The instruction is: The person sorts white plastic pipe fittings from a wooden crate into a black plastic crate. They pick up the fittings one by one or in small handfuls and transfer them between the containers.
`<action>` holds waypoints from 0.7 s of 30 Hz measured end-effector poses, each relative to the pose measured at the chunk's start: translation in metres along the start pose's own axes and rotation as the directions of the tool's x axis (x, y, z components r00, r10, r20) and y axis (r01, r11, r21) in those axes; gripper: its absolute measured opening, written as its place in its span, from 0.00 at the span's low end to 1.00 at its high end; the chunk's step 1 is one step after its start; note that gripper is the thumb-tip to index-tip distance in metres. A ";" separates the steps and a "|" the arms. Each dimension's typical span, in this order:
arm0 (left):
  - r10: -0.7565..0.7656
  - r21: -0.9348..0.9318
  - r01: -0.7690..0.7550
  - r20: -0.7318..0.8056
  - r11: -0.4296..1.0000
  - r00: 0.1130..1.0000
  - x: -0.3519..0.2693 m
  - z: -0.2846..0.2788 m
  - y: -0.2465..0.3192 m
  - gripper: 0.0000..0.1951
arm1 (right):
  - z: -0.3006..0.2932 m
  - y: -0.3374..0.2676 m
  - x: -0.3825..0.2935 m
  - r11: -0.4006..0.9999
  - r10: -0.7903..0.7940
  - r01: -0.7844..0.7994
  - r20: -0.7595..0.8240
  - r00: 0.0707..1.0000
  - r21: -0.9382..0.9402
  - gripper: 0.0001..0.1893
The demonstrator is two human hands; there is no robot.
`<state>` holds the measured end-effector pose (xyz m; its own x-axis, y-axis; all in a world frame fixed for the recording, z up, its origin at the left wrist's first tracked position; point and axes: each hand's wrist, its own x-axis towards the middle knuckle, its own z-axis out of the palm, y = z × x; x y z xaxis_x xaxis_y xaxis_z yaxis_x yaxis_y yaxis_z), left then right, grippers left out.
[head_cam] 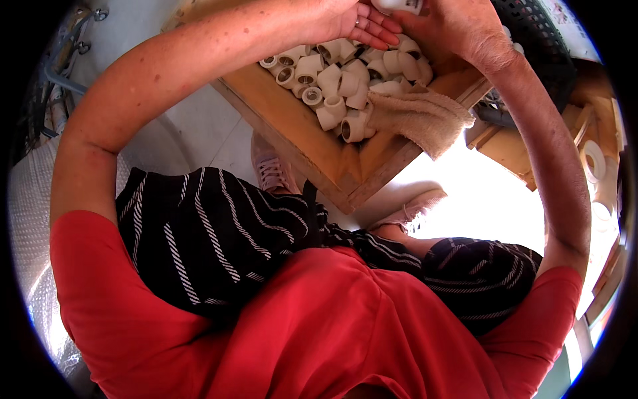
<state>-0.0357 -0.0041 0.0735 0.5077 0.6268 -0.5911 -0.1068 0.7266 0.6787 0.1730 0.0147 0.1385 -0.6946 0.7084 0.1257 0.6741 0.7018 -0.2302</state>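
My left hand (371, 22) is over the far part of a wooden tray (279, 127), palm turned up and fingers loosely spread beside a white plastic piece (401, 5) at the top edge of the view. My right hand (451, 22) holds that piece between thumb and fingers; its far end is cut off by the picture's edge. Below both hands, many white plastic pipe elbow fittings (329, 82), some with metal-lined sockets, lie heaped in the tray. A tan cloth (418, 117) is draped over the tray's near right side, touching the fittings.
A dark perforated plastic crate (533, 40) stands beyond the tray at right. White rolls (593, 159) and wooden pieces (508, 154) are at far right. Bubble wrap (30, 199) lies at left, below a metal frame (62, 75). My shoes (271, 169) are on the floor near the tray.
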 end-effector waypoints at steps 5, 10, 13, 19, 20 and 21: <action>0.105 0.225 -0.094 -0.037 0.970 0.994 -0.013 0.006 -0.002 0.30 | -0.001 -0.002 0.004 0.974 0.222 -0.223 0.040 0.974 0.025 0.19; 0.278 0.208 -0.272 0.002 0.939 0.961 -0.004 -0.012 0.002 0.26 | -0.014 -0.007 0.007 0.944 0.222 -0.237 0.087 0.971 0.230 0.18; 0.292 0.269 -0.282 0.002 0.921 0.956 -0.003 -0.014 0.002 0.23 | -0.012 0.000 0.014 0.873 0.168 -0.222 0.160 0.973 0.435 0.16; 0.067 0.670 0.048 -0.144 0.741 0.987 -0.006 -0.018 -0.005 0.16 | -0.012 0.008 0.017 0.919 -0.047 -0.006 0.123 0.991 0.393 0.13; 0.003 0.768 0.150 -0.193 0.623 0.981 -0.006 -0.016 -0.007 0.15 | -0.015 0.005 0.010 0.892 -0.018 -0.006 0.050 0.999 0.453 0.12; -0.036 0.865 0.166 -0.169 0.473 0.985 0.010 0.000 0.001 0.14 | -0.034 0.011 0.002 0.901 0.071 -0.089 0.059 0.996 0.424 0.12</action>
<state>-0.0311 0.0029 0.0681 0.3595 0.6390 -0.6800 0.7734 0.2038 0.6003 0.1881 0.0262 0.1688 -0.6587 0.7505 0.0524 0.5628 0.5378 -0.6277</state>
